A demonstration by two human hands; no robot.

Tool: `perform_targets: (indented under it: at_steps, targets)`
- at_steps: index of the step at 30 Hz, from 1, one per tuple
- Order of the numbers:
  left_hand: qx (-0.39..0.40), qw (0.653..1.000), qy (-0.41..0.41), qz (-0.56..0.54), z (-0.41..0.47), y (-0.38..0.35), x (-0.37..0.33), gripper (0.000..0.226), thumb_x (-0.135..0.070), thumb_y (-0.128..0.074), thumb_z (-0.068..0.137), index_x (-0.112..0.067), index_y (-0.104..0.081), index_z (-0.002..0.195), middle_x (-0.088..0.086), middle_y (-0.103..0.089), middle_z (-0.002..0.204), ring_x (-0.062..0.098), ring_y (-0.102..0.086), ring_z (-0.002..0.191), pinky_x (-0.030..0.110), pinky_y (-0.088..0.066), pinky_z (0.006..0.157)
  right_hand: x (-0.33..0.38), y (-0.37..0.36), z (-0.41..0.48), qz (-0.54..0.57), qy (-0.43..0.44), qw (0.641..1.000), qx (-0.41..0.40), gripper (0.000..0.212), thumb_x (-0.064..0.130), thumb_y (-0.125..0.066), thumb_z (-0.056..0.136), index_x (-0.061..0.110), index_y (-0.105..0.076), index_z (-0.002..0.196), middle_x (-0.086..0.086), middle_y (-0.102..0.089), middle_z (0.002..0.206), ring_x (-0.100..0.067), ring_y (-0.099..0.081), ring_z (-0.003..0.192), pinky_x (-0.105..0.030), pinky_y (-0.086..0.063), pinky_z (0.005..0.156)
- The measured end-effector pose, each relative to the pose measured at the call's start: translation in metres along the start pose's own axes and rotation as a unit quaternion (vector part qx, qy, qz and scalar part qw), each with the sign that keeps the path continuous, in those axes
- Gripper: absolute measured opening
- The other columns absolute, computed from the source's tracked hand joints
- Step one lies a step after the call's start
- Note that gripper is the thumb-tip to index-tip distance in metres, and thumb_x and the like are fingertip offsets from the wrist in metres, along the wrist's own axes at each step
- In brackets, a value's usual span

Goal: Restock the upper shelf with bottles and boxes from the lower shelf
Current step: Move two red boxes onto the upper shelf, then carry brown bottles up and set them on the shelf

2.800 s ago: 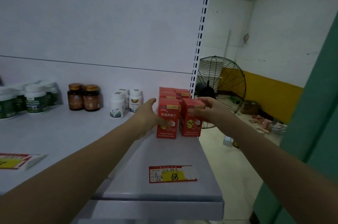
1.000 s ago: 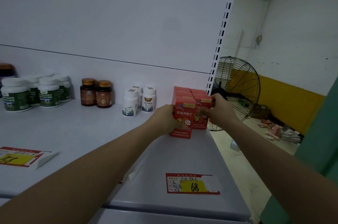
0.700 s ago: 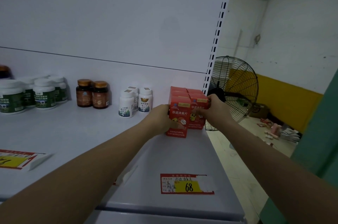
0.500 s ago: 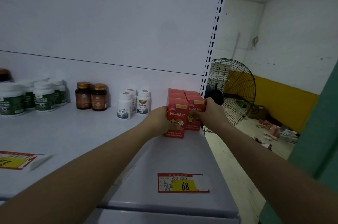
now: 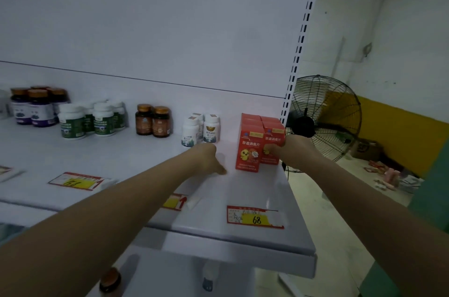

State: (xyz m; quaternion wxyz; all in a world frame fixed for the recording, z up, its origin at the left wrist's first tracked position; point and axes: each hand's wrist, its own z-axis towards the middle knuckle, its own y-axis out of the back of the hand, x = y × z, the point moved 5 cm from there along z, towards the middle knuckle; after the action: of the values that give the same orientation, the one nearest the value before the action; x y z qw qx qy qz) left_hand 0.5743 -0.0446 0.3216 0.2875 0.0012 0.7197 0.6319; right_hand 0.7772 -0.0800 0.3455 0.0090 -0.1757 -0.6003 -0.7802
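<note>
Several red boxes [image 5: 250, 148] stand in a tight block at the right end of the white upper shelf [image 5: 136, 158]. My right hand [image 5: 281, 147] reaches in from the right, its fingers wrapped on the front right red box [image 5: 274, 139]. My left hand [image 5: 210, 158] hovers just left of the block, apart from the boxes, fingers pointing down at the shelf and holding nothing. Farther left along the back stand two white bottles [image 5: 192, 131], two brown bottles [image 5: 153, 120], green-labelled white bottles [image 5: 97, 119] and dark purple-labelled bottles [image 5: 34, 107].
Price tags lie near the shelf's front edge, one marked 68 [image 5: 255, 217] and another [image 5: 77, 181]. Below the edge, two bottle tops [image 5: 110, 279] show on the lower shelf. A black standing fan [image 5: 323, 122] is right of the slotted upright [image 5: 298, 46].
My left hand has let go of the front left red box and pulled back to the left. My right hand stays on the right box. The view has swung left.
</note>
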Motion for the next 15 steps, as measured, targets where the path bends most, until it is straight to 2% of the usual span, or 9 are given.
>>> perform_targets:
  at_steps: [2,4,6,8,10,13,15]
  targets:
    - [-0.003,1.0,-0.002,0.013,-0.014,0.009,0.006,0.056,-0.038,-0.064,0.084,-0.001,-0.053,0.125,0.014,-0.054,0.131,0.022,-0.051,0.107,0.03,-0.041,0.093,0.013,0.002,-0.012,-0.007,0.006,1.0,0.003,0.044,0.047,-0.044,0.094,0.012,-0.061,0.113,-0.008,-0.066,0.108,-0.024,-0.061,0.098,-0.03,-0.046,0.076]
    - [-0.004,1.0,-0.01,0.013,-0.03,0.017,0.009,0.054,-0.039,-0.063,0.085,-0.001,-0.056,0.122,0.015,-0.056,0.128,0.02,-0.049,0.099,0.03,-0.041,0.091,0.028,0.005,-0.025,-0.008,0.007,1.0,-0.006,0.046,0.047,-0.043,0.094,0.009,-0.061,0.112,-0.011,-0.066,0.109,-0.026,-0.061,0.099,-0.031,-0.046,0.078]
    - [-0.004,1.0,-0.024,0.003,-0.048,0.025,0.012,0.053,-0.04,-0.061,0.085,0.001,-0.059,0.119,0.015,-0.058,0.125,0.02,-0.049,0.096,0.029,-0.039,0.086,0.045,0.009,-0.037,-0.011,0.012,1.0,-0.017,0.045,0.045,-0.045,0.094,0.006,-0.062,0.108,-0.011,-0.065,0.102,-0.027,-0.061,0.095,-0.028,-0.043,0.074]
    - [-0.007,0.999,-0.039,-0.013,-0.068,0.034,0.019,0.046,-0.038,-0.061,0.086,0.004,-0.06,0.104,0.014,-0.058,0.112,0.022,-0.05,0.097,0.029,-0.038,0.082,0.065,0.013,-0.053,0.006,0.016,0.999,-0.033,0.04,0.042,-0.048,0.094,0.006,-0.063,0.095,-0.007,-0.061,0.084,-0.025,-0.058,0.084,-0.025,-0.039,0.065]
    - [-0.019,0.997,-0.055,-0.047,-0.088,0.044,0.031,0.033,-0.036,-0.064,0.085,-0.005,-0.054,0.09,0.01,-0.052,0.099,0.022,-0.049,0.092,0.029,-0.039,0.079,0.089,0.018,-0.069,0.008,0.028,0.998,-0.051,0.042,0.04,-0.047,0.094,0.002,-0.065,0.089,-0.009,-0.059,0.077,-0.024,-0.056,0.078,-0.026,-0.041,0.063]
    - [-0.045,0.988,-0.087,-0.12,-0.121,0.059,0.051,0.032,-0.033,-0.067,0.082,-0.005,-0.065,0.099,0.007,-0.062,0.106,0.021,-0.056,0.098,0.03,-0.043,0.086,0.127,0.022,-0.095,-0.023,0.038,0.996,-0.08,0.052,0.042,-0.044,0.095,-0.004,-0.067,0.091,-0.014,-0.058,0.076,-0.027,-0.057,0.076,-0.029,-0.039,0.066]
    - [-0.059,0.978,-0.111,-0.167,-0.147,0.068,0.068,0.034,-0.032,-0.069,0.081,-0.009,-0.068,0.106,0.003,-0.065,0.11,0.015,-0.059,0.094,0.025,-0.044,0.081,0.155,0.02,-0.114,-0.014,0.039,0.993,-0.115,0.052,0.043,-0.045,0.095,-0.004,-0.066,0.089,-0.011,-0.052,0.068,-0.024,-0.052,0.069,-0.029,-0.035,0.062]
